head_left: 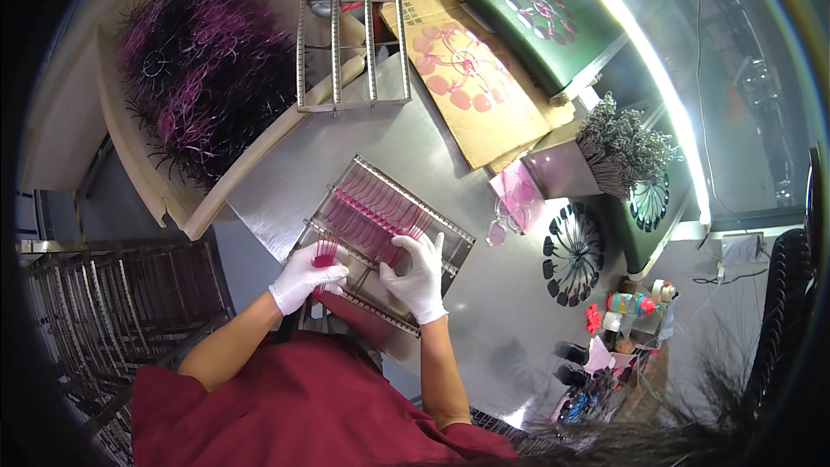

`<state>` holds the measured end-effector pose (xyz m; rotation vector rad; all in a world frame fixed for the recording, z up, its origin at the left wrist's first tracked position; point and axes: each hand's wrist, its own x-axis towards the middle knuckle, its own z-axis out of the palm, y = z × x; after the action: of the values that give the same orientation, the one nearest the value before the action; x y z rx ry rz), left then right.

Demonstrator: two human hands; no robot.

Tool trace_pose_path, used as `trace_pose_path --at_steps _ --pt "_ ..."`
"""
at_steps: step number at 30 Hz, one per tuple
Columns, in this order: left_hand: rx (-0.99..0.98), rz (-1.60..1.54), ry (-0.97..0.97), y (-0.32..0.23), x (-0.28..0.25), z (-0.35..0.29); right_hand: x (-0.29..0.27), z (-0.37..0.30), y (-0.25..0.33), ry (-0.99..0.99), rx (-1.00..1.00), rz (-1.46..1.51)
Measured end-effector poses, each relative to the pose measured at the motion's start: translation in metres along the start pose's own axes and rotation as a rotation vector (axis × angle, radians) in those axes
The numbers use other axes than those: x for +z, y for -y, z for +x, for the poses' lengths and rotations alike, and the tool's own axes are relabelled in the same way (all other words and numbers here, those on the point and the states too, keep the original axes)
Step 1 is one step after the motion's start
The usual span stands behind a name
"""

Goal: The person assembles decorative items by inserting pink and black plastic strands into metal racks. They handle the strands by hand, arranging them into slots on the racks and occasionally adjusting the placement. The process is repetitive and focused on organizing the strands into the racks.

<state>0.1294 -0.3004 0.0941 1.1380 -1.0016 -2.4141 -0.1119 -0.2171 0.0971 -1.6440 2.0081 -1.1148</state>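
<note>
Rack part-loaded, I'd say: a row of thin pink pieces (367, 207) sits across the metal rack (380, 309) in front of me, left and middle taken, the right end past my fingers looking mostly bare. Exact count: can't tell, my gloves cover some. What's left, judging by looks: the loose bunch of pink strips (326, 251) in my left hand (300, 283), plus that bare stretch. The second rack (335, 43), up beyond on the counter (501, 329), shows no pink pieces on it. Left hand is grasping the bunch, thumb over it, at the rack's near left corner. Right hand (418, 281) is over the right part, fingers bent at the pink row's end; whether it pinches a piece, can't tell. Rack lies on the counter close to my body, turned askew; its long axis, along the toothed rails, runs from far left to near right. Racked pieces lie crosswise between those rails. The held bunch points away from me, tips fanned a little, long axis roughly straight ahead.
</note>
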Motion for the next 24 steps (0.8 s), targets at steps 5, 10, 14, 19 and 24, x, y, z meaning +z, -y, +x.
trace_pose_path --at_steps 5,10,14,19,24 --pt "0.014 -0.099 -0.008 0.003 -0.003 0.001 0.014 -0.012 -0.011 -0.111 0.122 0.144" --pt "0.035 -0.123 0.014 -0.002 -0.003 -0.004 -0.019 -0.028 -0.018 0.056 0.099 -0.082" --pt "0.058 0.056 0.070 -0.009 -0.004 -0.007 -0.060 -0.053 -0.035 0.190 0.278 -0.173" --pt "0.022 0.071 0.385 -0.048 0.055 -0.013 -0.095 -0.033 0.052 0.323 -0.020 -0.217" --pt "0.123 0.338 0.549 -0.054 0.123 0.008 -0.084 -0.056 0.078 0.120 -0.063 0.167"
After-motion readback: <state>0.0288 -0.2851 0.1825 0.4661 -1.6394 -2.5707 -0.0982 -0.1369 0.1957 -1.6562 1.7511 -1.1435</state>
